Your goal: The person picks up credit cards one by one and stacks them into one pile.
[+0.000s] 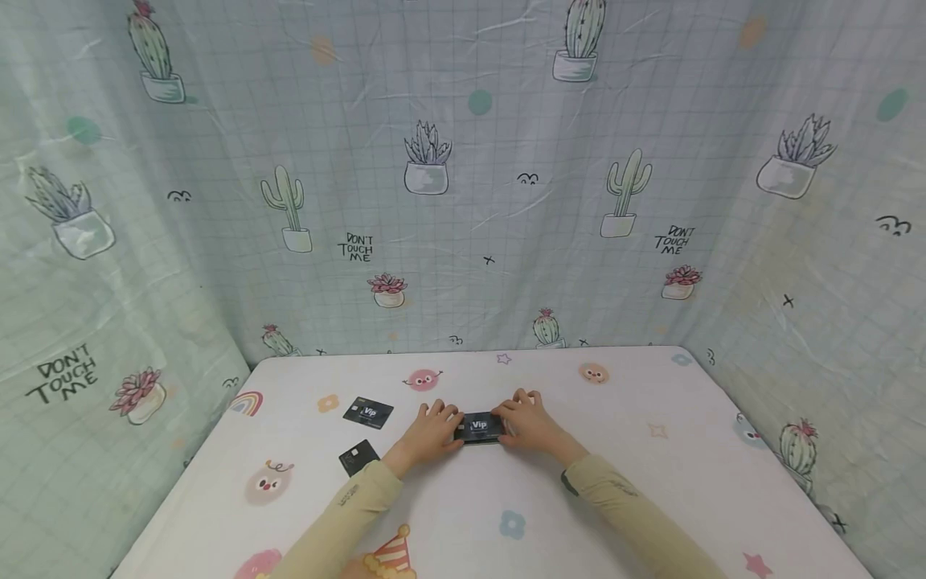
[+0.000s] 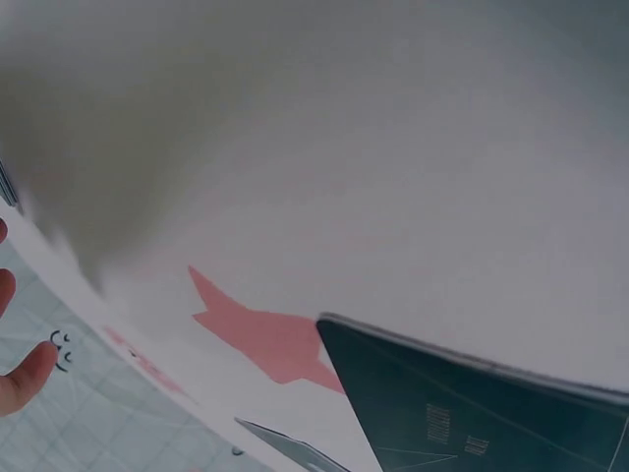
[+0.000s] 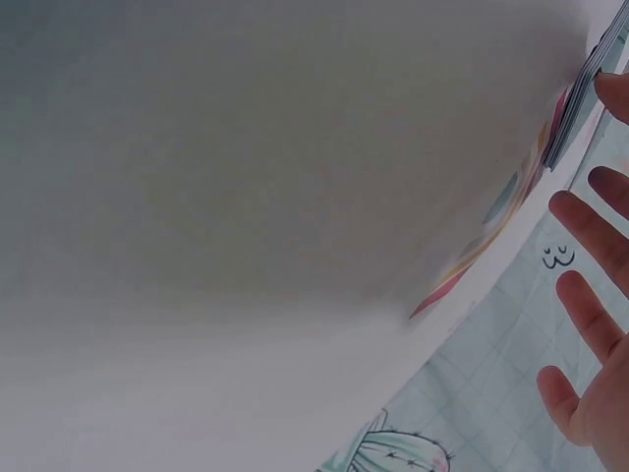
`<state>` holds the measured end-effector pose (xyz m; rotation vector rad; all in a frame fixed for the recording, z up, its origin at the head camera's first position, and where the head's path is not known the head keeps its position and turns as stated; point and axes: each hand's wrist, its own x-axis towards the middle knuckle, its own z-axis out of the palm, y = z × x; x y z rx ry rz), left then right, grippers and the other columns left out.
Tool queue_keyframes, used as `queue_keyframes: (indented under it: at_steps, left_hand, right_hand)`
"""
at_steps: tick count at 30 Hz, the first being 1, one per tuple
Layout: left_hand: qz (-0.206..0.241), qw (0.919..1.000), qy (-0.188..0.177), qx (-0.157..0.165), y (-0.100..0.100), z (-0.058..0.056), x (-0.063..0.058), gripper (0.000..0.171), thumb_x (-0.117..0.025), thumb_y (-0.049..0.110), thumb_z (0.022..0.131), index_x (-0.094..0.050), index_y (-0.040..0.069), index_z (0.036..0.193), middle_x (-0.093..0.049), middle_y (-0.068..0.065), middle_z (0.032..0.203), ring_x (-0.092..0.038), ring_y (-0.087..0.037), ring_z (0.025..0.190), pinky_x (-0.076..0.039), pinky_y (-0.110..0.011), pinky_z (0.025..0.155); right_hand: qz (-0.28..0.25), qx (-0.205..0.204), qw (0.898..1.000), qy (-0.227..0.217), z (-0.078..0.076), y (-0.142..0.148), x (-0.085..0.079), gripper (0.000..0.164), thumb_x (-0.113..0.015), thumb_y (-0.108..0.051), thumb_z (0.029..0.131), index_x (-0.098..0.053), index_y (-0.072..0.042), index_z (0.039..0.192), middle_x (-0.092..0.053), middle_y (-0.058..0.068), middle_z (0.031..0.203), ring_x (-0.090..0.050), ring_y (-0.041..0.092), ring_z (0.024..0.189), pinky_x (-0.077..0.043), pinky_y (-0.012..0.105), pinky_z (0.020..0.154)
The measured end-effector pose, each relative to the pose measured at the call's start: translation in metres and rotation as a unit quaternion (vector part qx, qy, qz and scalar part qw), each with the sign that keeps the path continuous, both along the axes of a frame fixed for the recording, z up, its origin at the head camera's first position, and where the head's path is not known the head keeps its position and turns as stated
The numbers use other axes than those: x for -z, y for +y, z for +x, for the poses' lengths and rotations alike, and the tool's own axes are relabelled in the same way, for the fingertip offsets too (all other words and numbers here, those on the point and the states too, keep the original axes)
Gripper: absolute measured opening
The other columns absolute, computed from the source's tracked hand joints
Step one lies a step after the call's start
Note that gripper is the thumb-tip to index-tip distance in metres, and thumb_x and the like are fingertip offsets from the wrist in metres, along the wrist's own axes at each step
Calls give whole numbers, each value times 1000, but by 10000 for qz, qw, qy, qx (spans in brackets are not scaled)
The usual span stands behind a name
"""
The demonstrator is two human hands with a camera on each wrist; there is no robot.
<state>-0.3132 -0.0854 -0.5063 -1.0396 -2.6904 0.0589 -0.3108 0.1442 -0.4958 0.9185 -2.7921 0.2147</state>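
A small stack of dark cards [image 1: 481, 426], its top one printed "Vip", is held at the middle of the table. My left hand [image 1: 428, 432] pinches the stack's left end between thumb and index finger. At the opposite end, my right hand [image 1: 534, 426] pinches it the same way, its other fingers raised and spread. Several layered card edges [image 3: 580, 103] show beside the fingers in the right wrist view. In the left wrist view, only a sliver of the stack [image 2: 7, 185] appears at the edge, near a few fingertips.
Left of the stack lies a loose "Vip" card [image 1: 368, 412]. Nearer to me is another dark card [image 1: 358, 457] with a chip, partly covered by my left forearm. The white table [image 1: 622, 402] has printed cartoon figures. A cactus-patterned curtain [image 1: 492, 217] surrounds its back and sides.
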Motion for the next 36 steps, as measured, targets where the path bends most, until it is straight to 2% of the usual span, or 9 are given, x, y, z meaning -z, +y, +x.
queue_keyframes:
  at_steps: [9,18,36]
  left_hand:
    - [-22,9998,-176,-66,0,0,1,47,-56,41,84,-54,11,120,-54,-4,114,-43,-22,101,-38,-45,84]
    - [-26,9995,-327,-41,-1,3,-1,47,-55,40,85,-53,10,121,-53,-5,115,-43,-22,101,-37,-44,84]
    - [-145,9996,-227,-28,-3,2,3,47,-54,42,84,-53,12,120,-54,-3,114,-43,-21,100,-38,-43,83]
  right_hand:
    - [194,95,9997,-68,0,-2,1,42,-67,-37,75,-59,-16,111,-62,-1,106,-36,16,90,-28,46,87]
    - [45,9,9999,-126,1,-2,1,40,-67,-35,75,-60,-15,109,-62,0,104,-36,17,90,-28,48,85]
    - [148,54,9998,-144,2,-3,3,42,-67,-36,74,-60,-16,110,-62,-1,104,-36,16,90,-28,46,86]
